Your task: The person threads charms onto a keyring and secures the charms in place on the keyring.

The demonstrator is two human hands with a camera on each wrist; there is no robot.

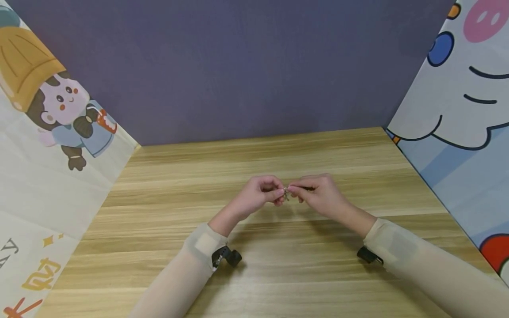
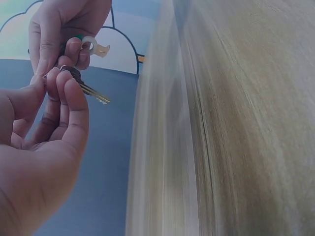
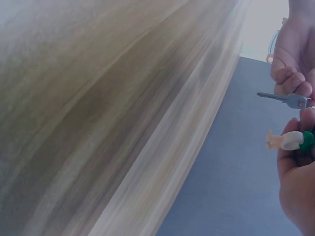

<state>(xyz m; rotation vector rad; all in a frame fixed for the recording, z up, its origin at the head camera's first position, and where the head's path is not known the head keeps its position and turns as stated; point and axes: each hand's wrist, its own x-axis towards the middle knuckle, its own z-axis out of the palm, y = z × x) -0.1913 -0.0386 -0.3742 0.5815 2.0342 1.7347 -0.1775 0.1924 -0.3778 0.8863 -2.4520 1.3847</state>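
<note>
Above the table my left hand [image 1: 257, 194] and right hand [image 1: 320, 194] meet fingertip to fingertip. Between them are small metal keys [image 1: 286, 195]. My left thumb and fingers pinch the keys at their ring end; in the left wrist view the key blades [image 2: 96, 93] stick out past the fingertips. In the right wrist view a silver key [image 3: 294, 101] points away from the hands. The curled fingers of my right hand hold a small keychain charm [image 3: 291, 141] in green, white and peach, its end jutting out. My fingers mostly hide the ring.
A wood-grain table [image 1: 254, 274] lies under both arms. Behind it rises a plain purple-grey panel [image 1: 254, 70]. Cartoon-printed sheets stand at the left [image 1: 95, 176] and right [image 1: 449, 110] sides. A small black camera [image 1: 234, 257] is strapped at the left wrist.
</note>
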